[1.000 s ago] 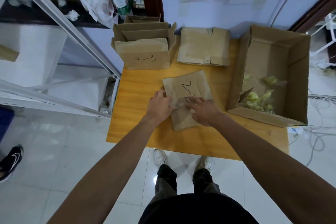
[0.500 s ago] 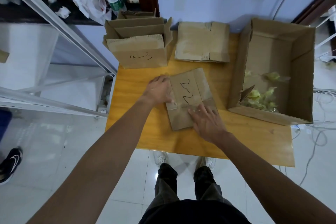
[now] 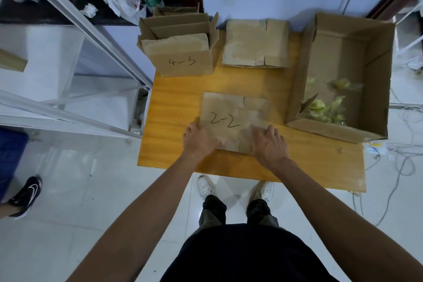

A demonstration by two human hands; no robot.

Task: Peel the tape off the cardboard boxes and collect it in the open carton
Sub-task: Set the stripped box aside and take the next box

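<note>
In the upper left of centre, on the yellow-orange wooden table, stands the upright brown cardboard box marked 4-3, flaps open. We cannot tell whether tape is left on it.

Lower down, at the middle of the frame, our left hand grips the lower left corner of the flattened brown cardboard box marked 2-2, with the thumb on top and the fingers curled at the edge. This box lies flat on the table and is the 1 we are working on. A glossy, pale film across its right part looks to us like tape not yet peeled.

Above it, at upper centre, lies a second flattened brown cardboard box, apart from both hands. Its pale scuffed patches suggest its tape is already off, though we cannot be sure.

Our right hand rests on the lower right of the 2-2 box. Its fingers are blurred, so we cannot tell whether they pinch the film or only press on it.

At the right, the large open brown carton holds several crumpled yellowish tape wads in its near end. We judge the task partly done.
</note>
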